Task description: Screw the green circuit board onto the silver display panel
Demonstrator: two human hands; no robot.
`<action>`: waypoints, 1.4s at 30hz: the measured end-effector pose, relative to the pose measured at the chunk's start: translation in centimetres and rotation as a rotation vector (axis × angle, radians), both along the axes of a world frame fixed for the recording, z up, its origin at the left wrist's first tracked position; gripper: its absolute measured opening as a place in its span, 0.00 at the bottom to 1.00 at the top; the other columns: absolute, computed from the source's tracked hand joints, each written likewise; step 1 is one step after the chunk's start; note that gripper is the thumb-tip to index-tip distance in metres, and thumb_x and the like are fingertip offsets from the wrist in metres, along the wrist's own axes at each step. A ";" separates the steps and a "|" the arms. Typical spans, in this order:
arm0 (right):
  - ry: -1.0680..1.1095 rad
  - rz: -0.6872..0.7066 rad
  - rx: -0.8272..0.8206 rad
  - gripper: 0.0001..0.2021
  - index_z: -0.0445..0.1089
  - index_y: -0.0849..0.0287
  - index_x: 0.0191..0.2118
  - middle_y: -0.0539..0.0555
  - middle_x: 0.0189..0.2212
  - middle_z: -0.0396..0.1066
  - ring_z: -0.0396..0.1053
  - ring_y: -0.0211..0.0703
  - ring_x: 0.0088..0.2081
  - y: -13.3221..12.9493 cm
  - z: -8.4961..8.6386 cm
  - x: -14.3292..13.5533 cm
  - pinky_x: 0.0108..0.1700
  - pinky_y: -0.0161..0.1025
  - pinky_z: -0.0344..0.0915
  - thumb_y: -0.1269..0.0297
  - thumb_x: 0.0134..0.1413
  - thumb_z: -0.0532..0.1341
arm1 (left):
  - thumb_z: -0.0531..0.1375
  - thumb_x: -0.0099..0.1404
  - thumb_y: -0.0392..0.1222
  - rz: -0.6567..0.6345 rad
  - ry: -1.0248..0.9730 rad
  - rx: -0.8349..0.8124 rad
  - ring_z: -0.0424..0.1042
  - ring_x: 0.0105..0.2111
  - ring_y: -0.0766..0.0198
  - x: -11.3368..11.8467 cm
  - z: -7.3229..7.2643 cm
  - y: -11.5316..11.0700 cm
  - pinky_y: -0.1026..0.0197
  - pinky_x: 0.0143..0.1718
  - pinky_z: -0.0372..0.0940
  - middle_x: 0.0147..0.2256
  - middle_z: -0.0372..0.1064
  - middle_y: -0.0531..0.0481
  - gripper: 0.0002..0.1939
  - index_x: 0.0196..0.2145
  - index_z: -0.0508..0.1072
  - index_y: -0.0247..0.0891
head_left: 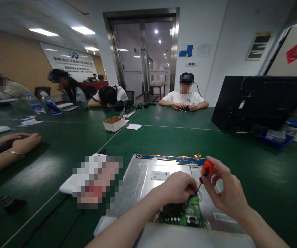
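An orange-and-black screwdriver [207, 168] is held by its handle in my right hand [227, 191]. Its shaft slants down to the upper edge of a green circuit board [196, 210]. My left hand [178, 187] is closed beside the screwdriver's tip, at the board's upper edge; what its fingers pinch, if anything, is hidden. The board lies on a silver metal panel [135, 182], partly under my left hand and forearm. A narrow blue circuit strip [163, 158] runs along the panel's far edge.
Left of the panel lie a white and pink blurred item [71, 184] and a black object [11, 204]. Another person's hands [24, 143] rest at the left. Farther off are an open box [114, 124], a black monitor [256, 103], a blue tray [276, 139] and seated people.
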State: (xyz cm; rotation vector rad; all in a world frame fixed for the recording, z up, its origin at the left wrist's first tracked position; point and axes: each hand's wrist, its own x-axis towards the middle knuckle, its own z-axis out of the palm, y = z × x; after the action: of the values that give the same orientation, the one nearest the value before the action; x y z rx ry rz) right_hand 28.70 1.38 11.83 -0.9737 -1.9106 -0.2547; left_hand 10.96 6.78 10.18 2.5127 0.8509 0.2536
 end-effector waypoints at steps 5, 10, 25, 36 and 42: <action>-0.004 -0.027 0.019 0.22 0.54 0.57 0.64 0.45 0.22 0.69 0.67 0.36 0.17 0.3 -0.4 0.2 0.19 0.30 0.64 0.59 0.69 0.56 | 0.61 0.59 0.29 -0.011 -0.017 -0.015 0.76 0.35 0.58 0.0 -0.1 0.1 0.63 0.34 0.62 0.36 0.80 0.49 0.13 0.40 0.81 0.39; -0.007 -0.023 -0.006 0.24 0.53 0.57 0.65 0.46 0.24 0.71 0.67 0.36 0.17 0.3 -0.4 0.3 0.19 0.31 0.64 0.60 0.68 0.56 | 0.61 0.59 0.29 -0.008 -0.024 -0.004 0.76 0.35 0.59 0.0 -0.1 0.1 0.63 0.33 0.61 0.36 0.79 0.50 0.13 0.39 0.81 0.40; -0.010 -0.001 -0.003 0.23 0.54 0.56 0.64 0.45 0.24 0.70 0.67 0.36 0.18 0.2 -0.5 0.3 0.20 0.31 0.63 0.61 0.67 0.58 | 0.60 0.59 0.30 -0.006 -0.013 0.000 0.74 0.33 0.59 -0.1 0.0 0.1 0.63 0.33 0.62 0.33 0.78 0.50 0.11 0.36 0.80 0.39; 0.005 0.003 0.013 0.20 0.55 0.58 0.62 0.44 0.23 0.69 0.66 0.34 0.17 0.1 0.0 0.0 0.19 0.29 0.62 0.64 0.68 0.56 | 0.61 0.59 0.30 -0.009 -0.011 -0.002 0.75 0.33 0.59 0.0 0.0 0.0 0.63 0.32 0.61 0.34 0.79 0.48 0.11 0.37 0.80 0.38; 0.001 -0.007 0.028 0.21 0.56 0.55 0.61 0.44 0.24 0.69 0.67 0.35 0.18 0.3 -0.1 0.2 0.20 0.30 0.64 0.64 0.65 0.58 | 0.60 0.59 0.29 -0.012 -0.033 -0.013 0.76 0.36 0.58 -0.1 -0.2 0.1 0.62 0.35 0.64 0.37 0.80 0.49 0.13 0.39 0.81 0.39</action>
State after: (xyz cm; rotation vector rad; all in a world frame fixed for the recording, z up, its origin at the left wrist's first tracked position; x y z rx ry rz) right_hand 28.87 1.69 11.73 -0.9624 -1.8979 -0.2840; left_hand 10.86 6.90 9.93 2.4937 0.8219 0.2843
